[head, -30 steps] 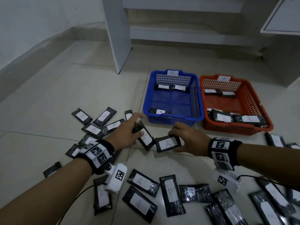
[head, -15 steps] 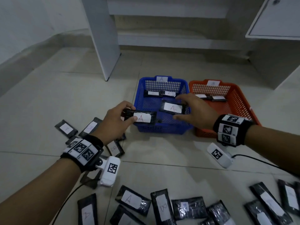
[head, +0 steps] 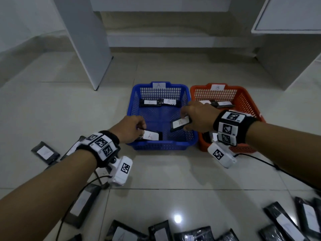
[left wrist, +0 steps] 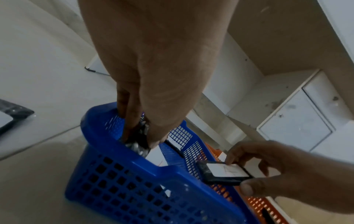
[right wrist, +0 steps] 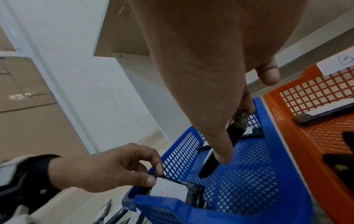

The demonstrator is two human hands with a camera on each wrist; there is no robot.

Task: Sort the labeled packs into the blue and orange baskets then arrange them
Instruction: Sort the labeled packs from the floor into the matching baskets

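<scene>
A blue basket (head: 162,147) tagged A stands beside an orange basket (head: 243,94) tagged B. My left hand (head: 132,127) pinches the end of a black pack labeled A (head: 151,136) at the blue basket's near left corner; the same pack (right wrist: 170,191) lies just inside the rim. My right hand (head: 196,117) grips a second A pack (head: 179,122) tilted above the blue basket's right side, and this second pack (left wrist: 226,174) shows between thumb and fingers. Two packs (head: 159,102) lie along the blue basket's far wall.
Several black labeled packs (head: 284,223) lie scattered on the tiled floor near the bottom edge and at the left (head: 45,152). Packs (head: 224,103) also sit in the orange basket. A white furniture panel (head: 90,40) stands behind left; a cabinet (head: 286,14) is behind right.
Both hands have carried their A packs from the floor forward over the blue basket; the left pack has dropped to the near left corner, the right one hangs over the right side.
</scene>
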